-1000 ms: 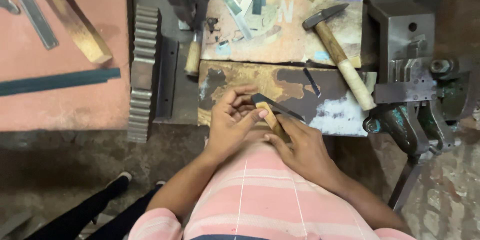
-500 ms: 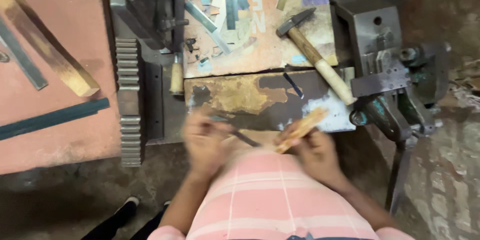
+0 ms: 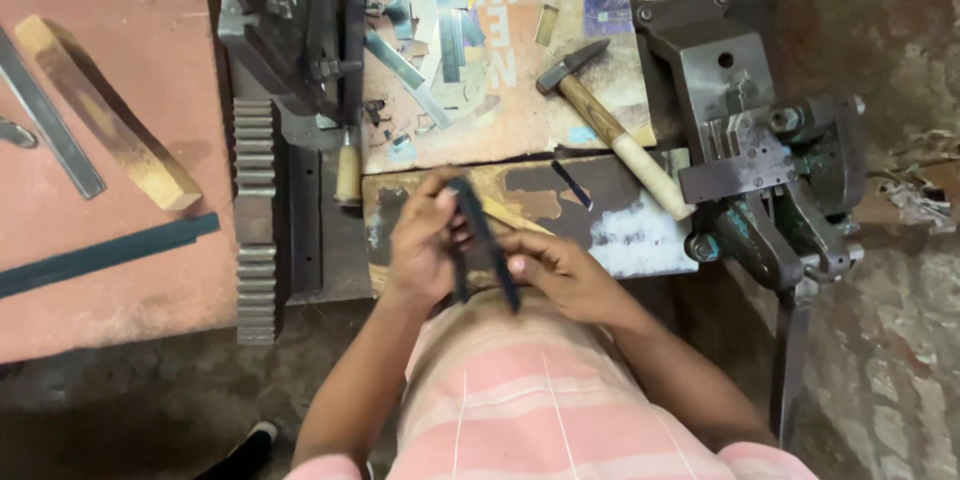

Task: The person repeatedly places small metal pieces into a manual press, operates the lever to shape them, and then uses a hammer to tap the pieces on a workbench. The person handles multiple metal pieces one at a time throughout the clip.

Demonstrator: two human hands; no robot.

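Close above the pink striped shirt [image 3: 540,390], the left hand [image 3: 425,245] and right hand [image 3: 560,275] both pinch a dark, slim two-legged metal tool [image 3: 480,240], its legs angled down between the fingers over the worn, paint-flaked bench edge [image 3: 620,230]. Just beyond lies a wooden-handled steel hammer [image 3: 615,135]. Right of it sits a heavy grey iron vise [image 3: 750,140]; left, a toothed steel rack [image 3: 255,210].

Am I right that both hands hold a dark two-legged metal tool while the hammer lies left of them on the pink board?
Not quite. In the head view the hammer lies above and right of the hands, beside the vise. Left hand and right hand do hold the dark two-legged tool.
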